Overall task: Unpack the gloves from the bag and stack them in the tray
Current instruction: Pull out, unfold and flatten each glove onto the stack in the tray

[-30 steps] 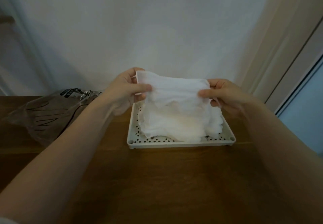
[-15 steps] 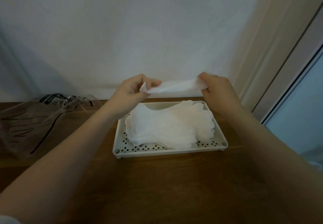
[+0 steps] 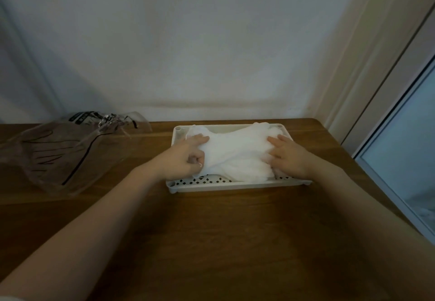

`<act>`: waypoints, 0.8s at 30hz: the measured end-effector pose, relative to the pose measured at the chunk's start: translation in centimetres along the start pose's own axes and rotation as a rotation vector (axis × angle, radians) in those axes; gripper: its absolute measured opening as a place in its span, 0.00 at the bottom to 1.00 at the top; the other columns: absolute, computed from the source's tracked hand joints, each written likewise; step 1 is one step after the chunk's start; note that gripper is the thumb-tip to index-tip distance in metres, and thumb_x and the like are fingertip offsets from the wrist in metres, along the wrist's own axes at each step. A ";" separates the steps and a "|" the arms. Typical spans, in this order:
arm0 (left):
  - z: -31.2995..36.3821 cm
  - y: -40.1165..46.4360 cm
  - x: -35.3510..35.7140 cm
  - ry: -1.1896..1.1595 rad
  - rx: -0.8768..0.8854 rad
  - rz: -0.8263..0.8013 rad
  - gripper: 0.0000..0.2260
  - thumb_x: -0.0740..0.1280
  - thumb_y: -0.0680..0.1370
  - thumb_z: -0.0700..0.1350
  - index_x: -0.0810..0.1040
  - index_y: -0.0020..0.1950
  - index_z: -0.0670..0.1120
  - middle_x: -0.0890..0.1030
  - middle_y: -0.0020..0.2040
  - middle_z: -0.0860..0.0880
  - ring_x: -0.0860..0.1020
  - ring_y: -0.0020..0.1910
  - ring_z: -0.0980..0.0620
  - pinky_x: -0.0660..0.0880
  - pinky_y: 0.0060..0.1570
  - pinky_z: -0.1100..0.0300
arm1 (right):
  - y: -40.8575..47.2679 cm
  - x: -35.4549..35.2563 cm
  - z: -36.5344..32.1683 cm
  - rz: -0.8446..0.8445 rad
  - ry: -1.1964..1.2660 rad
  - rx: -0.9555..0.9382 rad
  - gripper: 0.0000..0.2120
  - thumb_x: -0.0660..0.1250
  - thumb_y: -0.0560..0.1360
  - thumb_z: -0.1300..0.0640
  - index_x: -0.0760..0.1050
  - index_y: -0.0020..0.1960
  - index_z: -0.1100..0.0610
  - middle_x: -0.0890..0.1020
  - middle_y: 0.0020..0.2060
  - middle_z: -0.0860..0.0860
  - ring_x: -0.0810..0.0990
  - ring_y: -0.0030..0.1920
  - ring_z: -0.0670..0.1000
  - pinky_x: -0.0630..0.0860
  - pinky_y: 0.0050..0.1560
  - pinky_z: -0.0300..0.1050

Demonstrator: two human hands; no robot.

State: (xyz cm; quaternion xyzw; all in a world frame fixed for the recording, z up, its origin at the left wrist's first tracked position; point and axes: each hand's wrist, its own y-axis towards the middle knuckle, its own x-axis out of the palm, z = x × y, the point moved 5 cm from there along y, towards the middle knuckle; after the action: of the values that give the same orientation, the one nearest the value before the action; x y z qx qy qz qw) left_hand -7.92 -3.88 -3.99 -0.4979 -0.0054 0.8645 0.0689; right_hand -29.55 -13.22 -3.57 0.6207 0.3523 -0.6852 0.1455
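Stage of task: late. The white gloves (image 3: 237, 157) lie heaped in the perforated white tray (image 3: 237, 185), which stands on the wooden table (image 3: 211, 242) close to the wall. The clear plastic bag (image 3: 66, 150) lies well apart to the left, slack and flattened; it appears emptied, though its interior cannot be read with certainty. What seems left is to square the stack, since the topmost glove spreads unevenly toward the tray's far rim.

Hand pose: both forearms reach forward from the near edge. The left hand (image 3: 186, 157) rests on the left side of the pile, forefinger extended across the fabric, remaining fingers curled and apparently gathering a fold near the thumb. The right hand (image 3: 286, 157) lies flat on the right side, fingers straight and spread, pressing the gloves down rather than grasping them.
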 end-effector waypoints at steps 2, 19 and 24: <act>-0.1 -0.1 0.3 0.006 0.004 -0.026 0.12 0.62 0.76 0.48 0.73 0.32 0.51 0.58 0.75 0.53 0.49 0.75 0.53 0.39 0.71 0.51 | 0.0 -0.1 0.3 0.008 -0.016 0.054 0.16 0.49 0.83 0.52 0.68 0.65 0.54 0.58 0.74 0.58 0.52 0.75 0.59 0.52 0.73 0.55; -1.3 5.1 2.4 0.577 -0.118 -0.024 0.53 0.57 0.63 0.78 0.48 0.77 0.47 0.57 0.76 0.47 0.55 0.74 0.46 0.50 0.72 0.48 | 5.9 0.6 -2.7 0.048 -0.121 -0.056 0.58 0.67 0.61 0.26 0.38 0.77 0.47 0.44 0.77 0.49 0.36 0.75 0.58 0.28 0.66 0.67; -2.8 5.2 2.3 0.492 -0.111 -0.003 0.53 0.59 0.61 0.78 0.52 0.76 0.47 0.59 0.75 0.49 0.58 0.72 0.48 0.58 0.71 0.48 | 5.8 1.3 1.5 -0.033 0.078 0.021 0.61 0.70 0.58 0.28 0.36 0.76 0.45 0.39 0.76 0.46 0.35 0.75 0.56 0.35 0.70 0.65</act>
State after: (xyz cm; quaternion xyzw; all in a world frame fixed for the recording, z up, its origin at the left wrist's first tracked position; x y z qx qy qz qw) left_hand -7.24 -8.90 -7.81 -0.6965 -0.0369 0.7154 0.0420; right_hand -27.19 -18.01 -6.63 0.6425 0.3606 -0.6665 0.1140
